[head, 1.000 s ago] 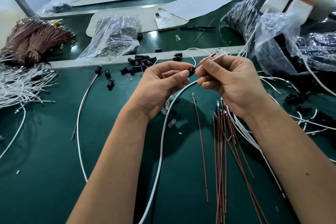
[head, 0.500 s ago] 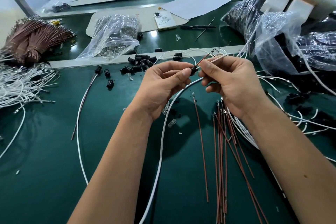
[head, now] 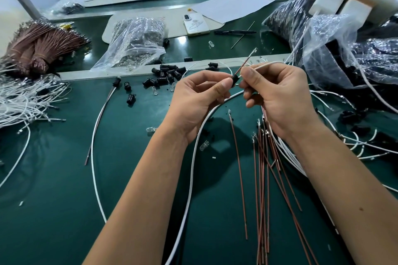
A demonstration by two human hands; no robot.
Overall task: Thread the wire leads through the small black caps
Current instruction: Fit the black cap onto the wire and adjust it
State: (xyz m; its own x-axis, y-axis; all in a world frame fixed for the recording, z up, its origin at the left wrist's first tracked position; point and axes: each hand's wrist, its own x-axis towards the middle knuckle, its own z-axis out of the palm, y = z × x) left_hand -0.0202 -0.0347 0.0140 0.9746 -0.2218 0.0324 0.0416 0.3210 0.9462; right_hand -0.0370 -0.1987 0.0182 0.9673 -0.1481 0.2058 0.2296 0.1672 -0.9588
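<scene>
While the person holds both hands up over the green tabletop (head: 64, 211), the left hand (head: 195, 103) pinches a small black cap (head: 234, 79) between thumb and finger. The right hand (head: 280, 97) pinches a brown wire (head: 245, 63) and a white wire (head: 267, 64) just past the cap. Both wires seem to go through the cap, and the brown tip sticks up beyond it. To do this well, I think the left fingers should keep the cap steady while the right hand pulls the leads straight, not bent.

Near the arms, loose brown wires (head: 261, 178) lie in a messy fan, and a long white wire (head: 191, 168) hangs down from the hands. It could snag on them. A little farther off, spare black caps (head: 168, 74) sit in a heap, close enough to reach. White wires (head: 23, 101) pile up at the left. Beyond a pale ridge lie a clear bag (head: 135, 45) and a phone (head: 196, 23).
</scene>
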